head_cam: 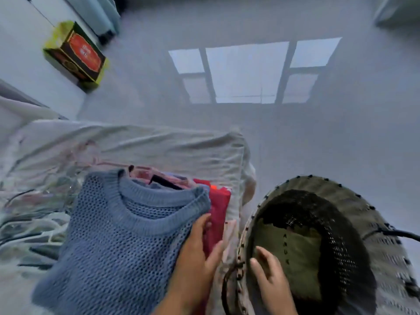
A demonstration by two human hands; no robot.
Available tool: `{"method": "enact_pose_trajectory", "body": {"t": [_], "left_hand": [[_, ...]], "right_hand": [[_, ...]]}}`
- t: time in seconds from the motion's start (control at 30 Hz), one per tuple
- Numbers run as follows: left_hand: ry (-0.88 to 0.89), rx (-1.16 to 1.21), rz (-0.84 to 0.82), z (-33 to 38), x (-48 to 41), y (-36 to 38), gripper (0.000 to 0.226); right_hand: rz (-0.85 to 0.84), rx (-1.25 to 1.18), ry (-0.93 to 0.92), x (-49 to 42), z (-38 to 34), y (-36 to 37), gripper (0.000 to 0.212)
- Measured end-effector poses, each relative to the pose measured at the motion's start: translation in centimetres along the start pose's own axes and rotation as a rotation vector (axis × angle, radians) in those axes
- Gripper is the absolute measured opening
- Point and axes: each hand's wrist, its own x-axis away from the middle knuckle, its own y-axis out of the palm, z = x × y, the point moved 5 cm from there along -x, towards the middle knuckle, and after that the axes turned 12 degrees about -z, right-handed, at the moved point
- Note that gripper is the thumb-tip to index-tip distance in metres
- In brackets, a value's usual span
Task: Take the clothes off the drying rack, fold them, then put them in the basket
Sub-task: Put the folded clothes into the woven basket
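**Dim, bluish, and pretty soft all over**

Whole shot has a cold blue-grey cast and it's on the dim side. The only bright spot is a window-shaped patch of light (252, 71) on the glossy floor (341, 144), pale and hazy rather than harsh, no hard shadows anywhere. Wide-angle lens bends things a lot toward the edges. The yellow and red box (76, 53) at upper left looks smeared, and the basket (354, 223) rim at lower right streaks with motion blur. The blue knit sweater (118, 235) is the sharpest thing here; you can make out its mesh. Compression mush everywhere else.
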Motion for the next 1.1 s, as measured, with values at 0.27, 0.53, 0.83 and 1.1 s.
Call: {"method": "enact_pose_trajectory", "body": {"t": [0.27, 0.53, 0.83, 1.1], "left_hand": [[0.25, 0.56, 0.146, 6.2, 4.7, -16.7, 0.045], [-0.526, 0.265, -0.04, -10.8, 3.4, -22.9, 0.073], [-0.474, 0.532, -0.016, -11.4, 2.7, -22.0, 0.1], [-0.436, 0.544, 0.037, -10.6, 2.9, -22.0, 0.1]], "right_hand": [[-0.051, -0.148, -0.036, 0.8, -10.1, 9.1, 0.101], [-0.079, -0.303, 0.214, 0.1, -10.9, 13.1, 0.094], [-0.031, -0.266, 0.179, -0.8, -11.3, 13.5, 0.099], [0.04, -0.237, 0.065, 0.3, -12.2, 13.2, 0.106]]}}
